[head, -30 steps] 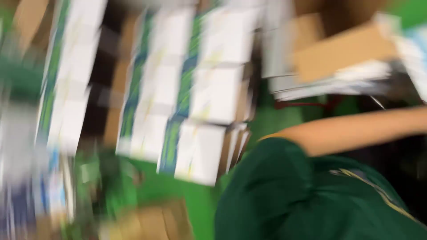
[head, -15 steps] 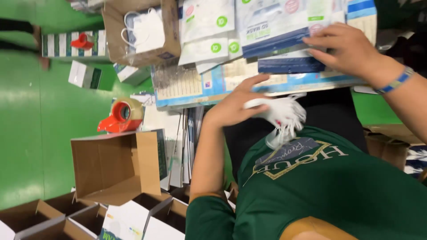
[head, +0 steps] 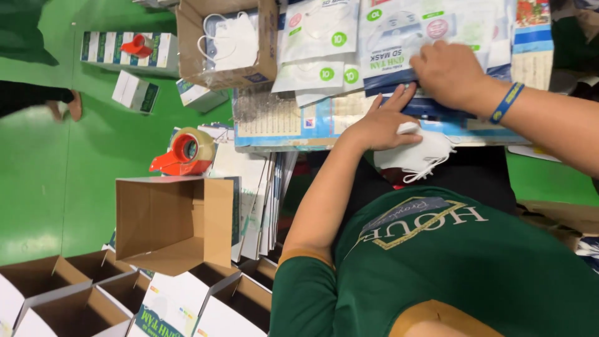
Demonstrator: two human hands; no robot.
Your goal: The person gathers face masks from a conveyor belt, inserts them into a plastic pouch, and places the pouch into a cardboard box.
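Soft white fabric face masks [head: 413, 157] lie bunched at the near table edge under the flat, open left hand [head: 382, 125]; light and limp, best pinched at an edge. Beyond, the right hand [head: 448, 73] presses slippery plastic mask packets [head: 399, 37], fingers curled, grip unclear.

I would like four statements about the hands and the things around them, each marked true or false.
1. The right hand has a blue wristband at its wrist. True.
2. The left hand lies on white masks. True.
3. The tape dispenser is blue. False: it is red-orange.
4. The open brown carton next to the tape dispenser is full of masks. False: it is empty.
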